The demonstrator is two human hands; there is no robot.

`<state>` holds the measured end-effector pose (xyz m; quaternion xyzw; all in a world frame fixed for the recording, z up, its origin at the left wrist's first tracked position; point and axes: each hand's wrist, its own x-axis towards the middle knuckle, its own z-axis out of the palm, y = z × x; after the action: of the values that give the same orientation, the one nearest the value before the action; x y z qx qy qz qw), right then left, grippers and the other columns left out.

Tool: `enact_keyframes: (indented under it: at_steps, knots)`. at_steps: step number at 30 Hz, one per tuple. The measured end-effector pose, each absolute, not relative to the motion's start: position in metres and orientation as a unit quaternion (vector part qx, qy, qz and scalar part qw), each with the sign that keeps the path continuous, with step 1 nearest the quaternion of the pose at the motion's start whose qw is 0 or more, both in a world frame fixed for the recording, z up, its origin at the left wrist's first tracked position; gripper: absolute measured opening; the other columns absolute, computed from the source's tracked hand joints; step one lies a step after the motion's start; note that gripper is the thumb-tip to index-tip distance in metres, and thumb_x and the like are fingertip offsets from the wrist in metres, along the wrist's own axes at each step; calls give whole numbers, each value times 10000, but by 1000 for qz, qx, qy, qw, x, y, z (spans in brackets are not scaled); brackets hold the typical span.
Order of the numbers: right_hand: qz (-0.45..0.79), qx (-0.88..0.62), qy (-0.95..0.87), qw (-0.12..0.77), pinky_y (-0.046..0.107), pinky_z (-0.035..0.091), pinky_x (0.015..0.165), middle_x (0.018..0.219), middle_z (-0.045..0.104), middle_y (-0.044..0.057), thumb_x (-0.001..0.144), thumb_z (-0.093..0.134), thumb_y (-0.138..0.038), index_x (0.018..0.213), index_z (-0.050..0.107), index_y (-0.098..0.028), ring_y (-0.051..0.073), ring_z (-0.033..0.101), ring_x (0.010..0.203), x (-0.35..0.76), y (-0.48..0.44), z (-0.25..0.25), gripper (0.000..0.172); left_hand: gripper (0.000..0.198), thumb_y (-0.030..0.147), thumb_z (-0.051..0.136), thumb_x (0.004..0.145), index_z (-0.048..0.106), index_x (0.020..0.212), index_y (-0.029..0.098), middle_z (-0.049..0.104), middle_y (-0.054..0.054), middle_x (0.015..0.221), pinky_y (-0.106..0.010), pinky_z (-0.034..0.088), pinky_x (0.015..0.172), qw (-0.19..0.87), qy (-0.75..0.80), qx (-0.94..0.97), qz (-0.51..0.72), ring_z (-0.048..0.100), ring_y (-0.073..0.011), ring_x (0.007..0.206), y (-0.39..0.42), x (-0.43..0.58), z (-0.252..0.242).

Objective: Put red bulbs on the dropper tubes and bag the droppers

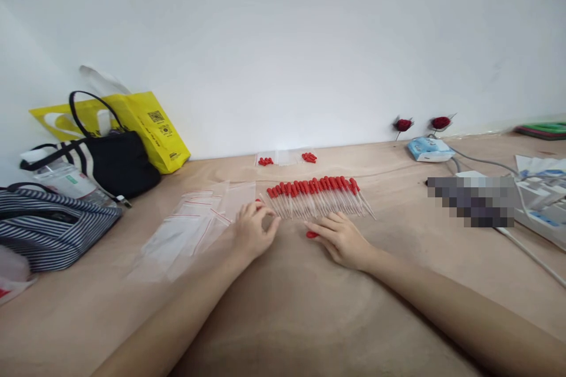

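Observation:
A row of glass droppers with red bulbs (316, 191) lies side by side on the wooden table, bulbs away from me and clear tips toward me. My left hand (254, 228) is at the row's left end, its fingers curved and the thumb apart from them. A red bulb (258, 201) shows just behind its fingertips; whether they touch it I cannot tell. My right hand (342, 240) is in front of the row, fingers closed on a dropper whose red bulb (312, 234) sticks out below the index finger. Its tube is mostly hidden.
Clear zip bags (181, 235) lie overlapping at left. Two bags with small red bulbs (309, 157) lie by the wall. Left stand a yellow bag (165, 135), a black bag (119, 162) and a striped bag (66, 235). Right are a tissue pack (430, 149) and cables (530, 256).

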<state>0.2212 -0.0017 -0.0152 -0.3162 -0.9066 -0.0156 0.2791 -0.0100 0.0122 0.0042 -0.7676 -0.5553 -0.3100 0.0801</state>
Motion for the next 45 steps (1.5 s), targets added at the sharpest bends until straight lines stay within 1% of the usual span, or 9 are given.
enact_keyframes:
  at_steps: [4,14,18,25,27,30,36,41,45]
  knots:
    - [-26,-346,-906,241,306,276,648,830,568,53,826,360,-124,1220,461,-221,173,438,738,241,-8,-16,418,166,327,546,734,639,707,193,560,-82,892,-391,367,783,137,-658,-704,-230,471,-264,898,39,-19,6]
    - [37,-408,-854,320,319,307,675,797,599,49,829,420,-219,995,499,-174,174,482,732,241,-5,-16,189,201,262,548,648,671,707,114,538,-190,967,-444,333,776,178,-696,-689,-95,424,-352,972,71,-1,18]
    - [61,-415,-837,352,313,357,682,754,582,46,790,466,-231,848,496,-183,170,508,715,242,-3,-19,81,158,220,570,637,666,683,103,550,-201,938,-443,347,754,182,-689,-696,-87,443,-358,955,76,4,19]
    - [143,-408,-810,397,304,395,692,764,601,29,800,469,-217,864,529,-201,152,533,716,244,-1,-17,89,146,225,538,715,640,702,121,556,-158,871,-424,389,729,186,-660,-722,-95,457,-324,913,50,-8,31]
    - [187,-411,-797,400,299,398,693,756,604,16,774,515,-221,775,510,-201,140,538,700,245,0,-17,20,149,224,515,759,616,703,131,554,-134,845,-403,405,722,162,-602,-774,-110,465,-287,872,34,-12,32]
    - [216,-417,-794,386,311,391,716,751,610,2,731,579,-230,730,489,-198,132,544,691,245,1,-18,95,127,178,486,802,572,711,156,548,-87,847,-380,418,746,107,-469,-867,-131,468,-234,838,11,-15,27]
    - [186,-402,-835,327,367,352,776,778,636,5,736,594,-261,679,528,-196,159,543,779,246,1,-16,109,124,141,471,822,520,710,163,526,-68,850,-356,439,740,51,-384,-910,-149,482,-214,839,-6,-13,11]
    - [140,-410,-844,316,352,371,750,829,627,24,709,634,-345,897,598,-213,168,543,790,247,1,-17,233,80,187,510,798,529,875,177,535,-61,905,-355,441,761,-30,-406,-891,-202,512,-202,846,-9,-7,8]
    - [95,-409,-855,303,339,385,725,877,610,43,756,588,-356,968,629,-244,174,545,808,247,4,-22,243,48,204,547,764,554,808,186,554,-43,856,-326,447,726,-98,-424,-867,-242,538,-185,807,-7,5,5]
